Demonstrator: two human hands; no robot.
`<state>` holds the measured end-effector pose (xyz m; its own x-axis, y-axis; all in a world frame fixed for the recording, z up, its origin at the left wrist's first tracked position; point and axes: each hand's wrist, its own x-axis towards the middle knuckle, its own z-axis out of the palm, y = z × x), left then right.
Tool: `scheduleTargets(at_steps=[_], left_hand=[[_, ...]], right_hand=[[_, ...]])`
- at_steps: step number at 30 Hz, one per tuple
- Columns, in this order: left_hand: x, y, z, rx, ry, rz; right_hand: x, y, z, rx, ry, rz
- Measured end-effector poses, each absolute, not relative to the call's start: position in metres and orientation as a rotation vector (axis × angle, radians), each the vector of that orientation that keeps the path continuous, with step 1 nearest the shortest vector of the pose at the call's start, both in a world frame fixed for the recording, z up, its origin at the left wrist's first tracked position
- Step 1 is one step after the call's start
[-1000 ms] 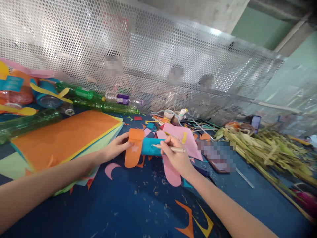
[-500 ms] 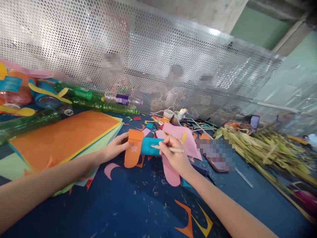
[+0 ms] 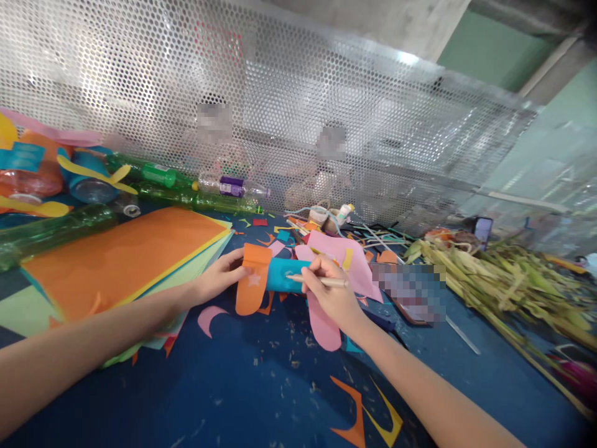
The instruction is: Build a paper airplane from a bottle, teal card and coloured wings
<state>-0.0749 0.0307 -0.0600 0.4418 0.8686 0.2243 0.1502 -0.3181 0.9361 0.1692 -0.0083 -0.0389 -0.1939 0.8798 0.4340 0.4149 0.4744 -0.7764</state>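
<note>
A blue paper-covered roll (image 3: 282, 275) lies across the middle of the table, with an orange paper strip (image 3: 252, 298) bearing a pale star at its left end and a pink strip (image 3: 324, 326) at its right. My left hand (image 3: 219, 277) grips the roll's left end at the orange strip, its fingertips partly hidden. In my right hand (image 3: 329, 292) is a light-coloured pen (image 3: 333, 282), pinched between thumb and fingers, its tip at the blue surface.
Stacked coloured paper (image 3: 125, 255) lies left, with plastic bottles (image 3: 158, 175) behind. Pink paper (image 3: 361, 267), a blurred phone (image 3: 413, 295) and dry leaves (image 3: 504, 280) are on the right. Orange scraps (image 3: 352, 410) lie in front. People show behind the perforated metal sheet (image 3: 280, 93).
The whole view has shifted very slightly. Both hands keep nearly the same place on the roll and pen.
</note>
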Motion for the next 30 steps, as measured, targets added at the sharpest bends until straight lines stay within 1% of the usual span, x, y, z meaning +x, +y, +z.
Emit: scheduleTargets(at_steps=[30], left_hand=[[-0.0754,0.0297,-0.0588,1.77,0.924,0.944]], right_hand=[[0.1655,-0.0108,-0.0331,-1.115,-1.816,0.582]])
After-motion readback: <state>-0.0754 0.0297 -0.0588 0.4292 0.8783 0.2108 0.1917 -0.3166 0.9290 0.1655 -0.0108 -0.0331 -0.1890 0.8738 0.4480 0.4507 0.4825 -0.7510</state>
